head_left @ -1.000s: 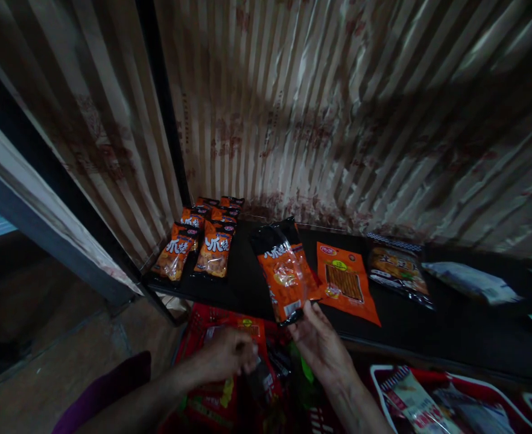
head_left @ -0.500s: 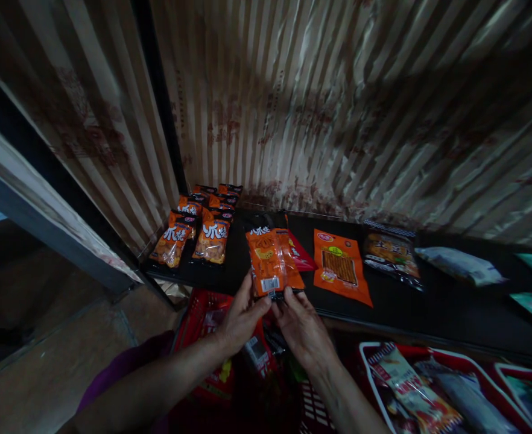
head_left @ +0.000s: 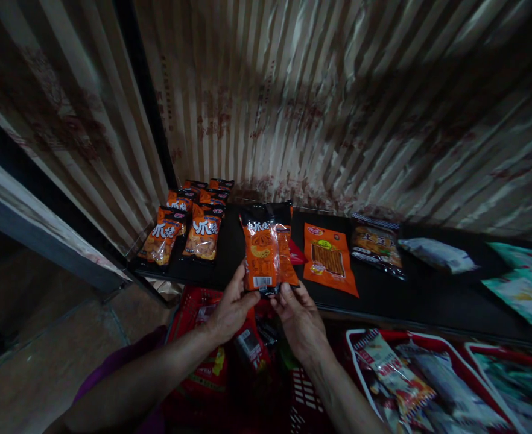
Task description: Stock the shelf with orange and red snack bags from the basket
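Between both hands I hold an orange and black snack bag (head_left: 262, 250), its barcode side towards me, over the shelf's front edge. My left hand (head_left: 232, 304) grips its lower left corner, thumb in front. My right hand (head_left: 300, 316) pinches the lower right corner. Behind the bag, partly covered, lies a red packet (head_left: 297, 254). To the left stand several matching orange snack bags (head_left: 202, 232) in two columns. On the right, an orange flat packet (head_left: 328, 259) with brown sticks lies on the shelf.
The black shelf (head_left: 288, 301) also bears a dark snack bag (head_left: 377, 244), a white packet (head_left: 438, 254) and green packets (head_left: 523, 292). Below are a red basket (head_left: 175, 328) and white-rimmed red baskets (head_left: 354, 355) with packets. A black post (head_left: 146, 90) and corrugated lining (head_left: 266, 108) bound the shelf.
The snack bag in my hands now stands more upright, with its black top showing. The whole view has shifted slightly, so the shelf items appear further left.
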`<state>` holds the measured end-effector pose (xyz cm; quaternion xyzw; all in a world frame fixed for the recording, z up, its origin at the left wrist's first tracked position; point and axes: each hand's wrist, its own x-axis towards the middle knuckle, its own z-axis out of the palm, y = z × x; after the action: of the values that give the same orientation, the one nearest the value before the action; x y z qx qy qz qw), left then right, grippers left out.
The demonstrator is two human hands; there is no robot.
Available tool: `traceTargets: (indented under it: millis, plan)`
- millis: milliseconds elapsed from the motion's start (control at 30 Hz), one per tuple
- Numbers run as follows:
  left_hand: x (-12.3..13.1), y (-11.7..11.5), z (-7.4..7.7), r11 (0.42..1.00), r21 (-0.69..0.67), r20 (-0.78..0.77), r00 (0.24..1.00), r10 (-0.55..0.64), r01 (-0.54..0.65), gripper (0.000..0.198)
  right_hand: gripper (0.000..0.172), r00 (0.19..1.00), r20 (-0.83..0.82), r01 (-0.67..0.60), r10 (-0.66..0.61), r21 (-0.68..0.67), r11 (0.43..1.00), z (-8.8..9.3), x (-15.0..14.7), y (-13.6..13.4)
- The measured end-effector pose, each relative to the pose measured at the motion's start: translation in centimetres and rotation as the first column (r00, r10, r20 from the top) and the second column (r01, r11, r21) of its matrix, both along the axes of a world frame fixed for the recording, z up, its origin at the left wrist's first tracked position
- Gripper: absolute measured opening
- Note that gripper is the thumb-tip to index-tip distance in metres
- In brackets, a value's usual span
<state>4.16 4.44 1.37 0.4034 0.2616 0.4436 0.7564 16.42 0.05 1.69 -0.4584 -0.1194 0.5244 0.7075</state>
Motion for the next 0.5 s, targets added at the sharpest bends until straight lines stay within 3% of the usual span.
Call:
traceTargets:
  millis: [233,367,500]
  plan:
    - [-0.1,0.3,-0.1,1.000,0.021,-0.005,1.000,-0.010,0.010,0.059,0.025,0.998,0.056,-0.020,0.018,0.043,0.999,-0.1,-0.1,-0.1]
    - [-0.6,0.8,0.1,1.000,0.018,0.026,1.000,-0.011,0.010,0.065,0.026,0.999,0.043,-0.005,0.002,0.055,0.998,-0.1,0.5,0.0]
    - [-2.1,3.2,1.7,0.980,-0.052,0.087,0.977,0.195,-0.191,0.058,0.027,0.985,0.125,-0.133,0.123,0.081,0.988,0.8,1.3,-0.3]
